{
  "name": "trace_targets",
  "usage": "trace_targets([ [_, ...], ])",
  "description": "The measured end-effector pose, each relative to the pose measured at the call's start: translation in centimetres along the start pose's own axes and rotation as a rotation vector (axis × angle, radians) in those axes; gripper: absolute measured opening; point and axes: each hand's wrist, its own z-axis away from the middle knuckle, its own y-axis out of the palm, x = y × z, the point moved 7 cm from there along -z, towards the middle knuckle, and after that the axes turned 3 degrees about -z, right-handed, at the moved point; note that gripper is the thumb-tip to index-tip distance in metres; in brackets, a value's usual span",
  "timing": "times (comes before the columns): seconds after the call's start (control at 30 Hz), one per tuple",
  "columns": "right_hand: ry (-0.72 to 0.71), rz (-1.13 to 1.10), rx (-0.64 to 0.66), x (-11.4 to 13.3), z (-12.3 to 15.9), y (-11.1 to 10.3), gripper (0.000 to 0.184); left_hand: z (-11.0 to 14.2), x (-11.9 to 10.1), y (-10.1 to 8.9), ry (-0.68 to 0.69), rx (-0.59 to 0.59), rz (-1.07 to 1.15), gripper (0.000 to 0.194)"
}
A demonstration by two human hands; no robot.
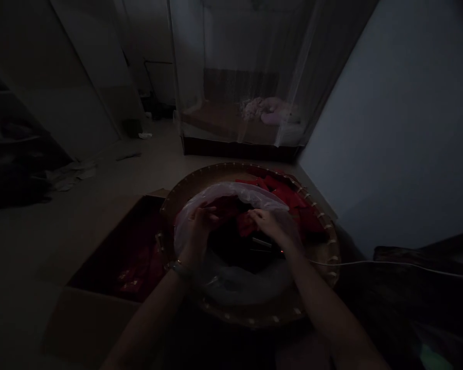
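The room is very dark. A round woven bamboo tray (327, 241) lies in front of me with a clear plastic bag (235, 191) on it and red pieces (289, 198) heaped at its far right. My left hand (198, 226), a bracelet at its wrist, has its fingers curled over the bag's left edge. My right hand (268, 223) pinches a small red piece (247, 225) over the bag's opening. A dark object (239, 249) sits inside the bag; I cannot make out what it is.
An open cardboard box (100, 303) with red items inside stands left of the tray. A white cable (389, 263) runs off to the right. A netted bed (239, 123) stands at the back, a wall on the right, and clutter on the floor at left.
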Motion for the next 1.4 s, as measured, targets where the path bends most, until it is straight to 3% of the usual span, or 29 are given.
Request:
trace_targets([
  [0.07, -0.120, 0.260, 0.041, 0.5, 0.2, 1.3, 0.024, 0.1, 0.6, 0.5, -0.049, 0.061, -0.081, 0.036],
  [0.1, -0.178, 0.399, 0.062, 0.7, 0.3, 2.0, 0.024, 0.2, 1.0, 0.8, -0.075, 0.091, -0.136, 0.037],
  [0.17, -0.236, 0.602, 0.077, 0.7, 0.4, 2.8, 0.038, 0.5, 1.8, 1.2, -0.112, 0.137, -0.259, 0.038],
  [0.27, -0.228, 0.716, 0.102, 0.3, 0.0, 3.0, 0.055, 0.6, 2.5, 1.5, -0.130, 0.178, -0.406, 0.039],
  [0.4, -0.214, 0.720, 0.199, -0.3, -0.8, 3.1, 0.056, 0.5, 3.3, 1.6, -0.150, 0.239, -0.475, 0.040],
  [0.53, -0.187, 0.724, 0.200, -0.4, -1.1, 2.9, 0.052, 0.5, 4.1, 1.6, -0.146, 0.286, -0.519, 0.036],
  [0.83, -0.215, 0.806, 0.201, -0.4, -0.7, 3.3, 0.046, 1.1, 4.5, 2.2, 0.020, 0.380, -0.794, 0.023],
  [1.03, -0.229, 0.778, 0.272, -0.4, -0.6, 3.1, 0.025, 1.1, 4.5, 2.1, 0.027, 0.382, -0.808, 0.025],
  [1.1, -0.242, 0.769, 0.255, -0.3, -0.6, 2.9, 0.029, 1.1, 4.6, 2.1, 0.028, 0.378, -0.805, 0.024],
  [1.23, -0.274, 0.732, 0.228, -0.3, -0.8, 2.9, 0.054, 1.1, 4.7, 2.0, 0.044, 0.392, -0.822, 0.025],
  [1.4, -0.231, 0.689, 0.195, -0.9, -1.2, 2.9, 0.054, 1.1, 4.6, 2.0, 0.041, 0.379, -0.853, 0.025],
])
